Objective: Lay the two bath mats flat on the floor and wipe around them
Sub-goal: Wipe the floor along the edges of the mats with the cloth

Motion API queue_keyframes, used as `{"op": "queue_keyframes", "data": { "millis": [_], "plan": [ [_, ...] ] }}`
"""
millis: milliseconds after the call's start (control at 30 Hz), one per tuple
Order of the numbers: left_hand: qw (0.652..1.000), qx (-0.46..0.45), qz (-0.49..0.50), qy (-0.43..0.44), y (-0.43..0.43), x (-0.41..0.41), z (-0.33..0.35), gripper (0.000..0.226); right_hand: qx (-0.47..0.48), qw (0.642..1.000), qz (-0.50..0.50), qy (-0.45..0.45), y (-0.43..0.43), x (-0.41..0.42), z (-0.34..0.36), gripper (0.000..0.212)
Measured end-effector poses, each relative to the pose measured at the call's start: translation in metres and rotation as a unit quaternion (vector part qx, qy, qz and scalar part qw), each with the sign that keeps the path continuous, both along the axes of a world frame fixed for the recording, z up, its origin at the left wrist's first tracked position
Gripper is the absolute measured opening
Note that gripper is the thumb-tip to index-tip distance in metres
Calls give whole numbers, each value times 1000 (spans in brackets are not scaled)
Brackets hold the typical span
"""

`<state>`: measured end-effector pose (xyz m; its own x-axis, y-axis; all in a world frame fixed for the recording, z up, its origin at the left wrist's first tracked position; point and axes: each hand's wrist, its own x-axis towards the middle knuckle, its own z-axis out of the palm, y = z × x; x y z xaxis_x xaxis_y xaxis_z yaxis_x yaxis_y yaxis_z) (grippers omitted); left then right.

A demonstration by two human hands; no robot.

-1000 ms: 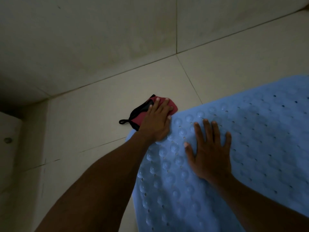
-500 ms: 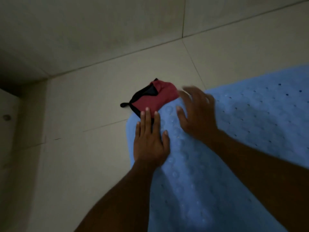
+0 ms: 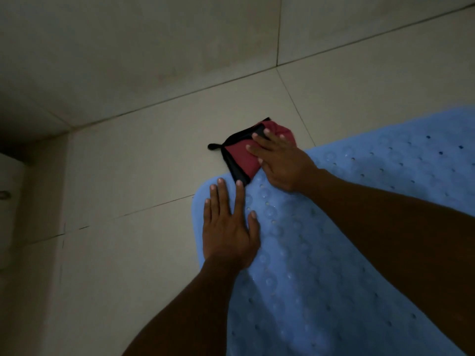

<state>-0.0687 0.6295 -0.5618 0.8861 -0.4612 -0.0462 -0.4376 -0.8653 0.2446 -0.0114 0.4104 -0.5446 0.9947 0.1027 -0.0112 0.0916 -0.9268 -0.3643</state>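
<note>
A light blue bath mat (image 3: 347,253) with suction cups and small holes lies on the tiled floor (image 3: 128,201), filling the lower right. My left hand (image 3: 228,227) presses flat on the mat's near corner, fingers spread. A red cloth with black trim (image 3: 241,158) sits on the floor at the mat's far corner. My right hand (image 3: 280,160) rests on that cloth, fingers stretched over it. Only one mat is in view.
A tiled wall (image 3: 154,47) meets the floor just behind the cloth. A pale fixture with a metal fitting (image 3: 5,196) stands at the left edge. The room is dim.
My left hand left the cloth and came down flat on the mat's corner. My right hand moved from the mat up onto the cloth.
</note>
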Motion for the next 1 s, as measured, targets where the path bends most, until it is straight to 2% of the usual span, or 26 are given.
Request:
{"op": "queue_keyframes", "data": {
  "millis": [100,200,333,467,567,733,900,1000],
  "plan": [
    [1000,24,-3,4,-2,4,4,68,8,1000,-8,4,-28,-7,1,50],
    [997,44,-52,24,-18,4,7,69,19,999,-27,-5,-42,-12,1,51],
    [994,11,-108,14,-85,-7,4,78,17,997,-70,10,-91,-19,5,49],
    [984,0,-179,17,-169,-24,1,76,12,993,-117,6,-167,-33,5,45],
    [984,4,-176,1,-205,-31,2,78,2,987,-159,12,-211,-48,6,47],
    [984,30,-173,-16,-206,-31,2,79,-15,974,-221,53,-272,-73,12,48],
    [945,58,-321,-14,-209,-32,9,71,-77,953,-282,79,-305,-101,23,48],
    [933,88,-348,-4,-211,-28,10,71,-148,928,-326,98,-312,-105,29,45]
  ]
}}
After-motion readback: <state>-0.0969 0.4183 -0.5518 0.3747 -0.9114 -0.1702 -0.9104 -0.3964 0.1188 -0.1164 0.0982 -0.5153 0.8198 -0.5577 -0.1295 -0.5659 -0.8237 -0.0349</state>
